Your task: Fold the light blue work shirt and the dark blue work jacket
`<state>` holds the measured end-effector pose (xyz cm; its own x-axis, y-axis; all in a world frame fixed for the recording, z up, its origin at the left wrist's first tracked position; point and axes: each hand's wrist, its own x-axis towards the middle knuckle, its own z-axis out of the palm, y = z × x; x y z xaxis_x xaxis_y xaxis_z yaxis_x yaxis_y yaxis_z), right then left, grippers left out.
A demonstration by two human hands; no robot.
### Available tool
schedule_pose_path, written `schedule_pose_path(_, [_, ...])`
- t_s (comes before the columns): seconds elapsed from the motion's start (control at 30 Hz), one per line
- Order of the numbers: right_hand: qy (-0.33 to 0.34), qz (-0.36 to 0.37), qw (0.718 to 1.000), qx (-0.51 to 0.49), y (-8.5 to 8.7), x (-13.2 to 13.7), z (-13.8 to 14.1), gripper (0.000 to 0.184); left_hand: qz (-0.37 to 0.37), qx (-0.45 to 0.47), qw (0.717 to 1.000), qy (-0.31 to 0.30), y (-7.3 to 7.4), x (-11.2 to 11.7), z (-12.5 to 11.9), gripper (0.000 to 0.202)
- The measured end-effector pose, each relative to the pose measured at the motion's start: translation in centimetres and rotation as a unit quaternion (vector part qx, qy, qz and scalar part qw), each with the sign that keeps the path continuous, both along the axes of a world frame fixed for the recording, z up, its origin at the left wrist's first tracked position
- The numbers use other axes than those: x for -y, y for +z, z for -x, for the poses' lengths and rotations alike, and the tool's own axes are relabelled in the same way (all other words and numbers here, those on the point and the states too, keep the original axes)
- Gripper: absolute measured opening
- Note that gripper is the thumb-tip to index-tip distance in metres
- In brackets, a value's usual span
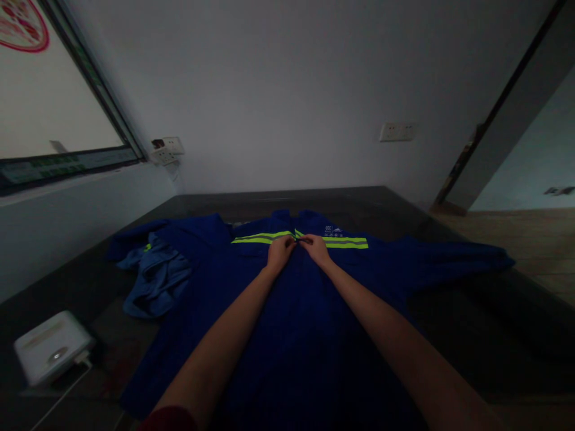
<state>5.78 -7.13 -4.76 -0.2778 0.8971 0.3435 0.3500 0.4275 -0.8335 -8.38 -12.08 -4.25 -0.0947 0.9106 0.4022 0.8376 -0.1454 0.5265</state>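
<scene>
A dark blue work jacket (287,311) with yellow-green reflective bands lies spread on the dark table, its collar toward the wall. At the chest, on the front opening, my left hand (281,248) pinches the jacket's edge. Close beside it, fingertips nearly meeting, my right hand (314,246) pinches the other edge of the front. Whatever small fastening sits between the fingers is too dark and small to make out. One sleeve (462,260) stretches out to the right. White printing (333,230) shows on the chest to the right.
A lighter blue crumpled cloth (159,275) lies by the jacket on the left. Nearer, a white box-shaped device (54,347) with a cable stands on the dark table (278,196). Wall sockets (398,132) and a plugged adapter (165,155) are on the wall behind.
</scene>
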Motion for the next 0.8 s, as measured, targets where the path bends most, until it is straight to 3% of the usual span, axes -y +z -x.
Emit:
schedule_pose_path(0.33, [0.014, -0.018, 1.0, 0.004, -0.1, -0.3, 0.2, 0.017, 0.004, -0.002, 1.0, 0.003, 0.1, 0.2, -0.2, 0.007])
schedule_pose_path(0.5, [0.031, -0.034, 0.999, 0.011, 0.0, -0.7, 0.0, 0.035, -0.01, 0.028, 1.0, 0.006, -0.3, -0.3, 0.0, 0.007])
schedule_pose_path(0.63, [0.038, -0.074, 0.996, 0.014, 0.0, -1.0, -0.3, 0.015, -0.027, 0.052, 0.998, -0.001, -0.5, -0.6, 0.1, 0.007])
schedule_pose_path(0.8, [0.044, -0.123, 0.991, 0.033, 0.1, -0.8, -0.5, 0.016, -0.038, 0.065, 0.997, -0.012, -0.3, -0.3, 0.2, 0.008])
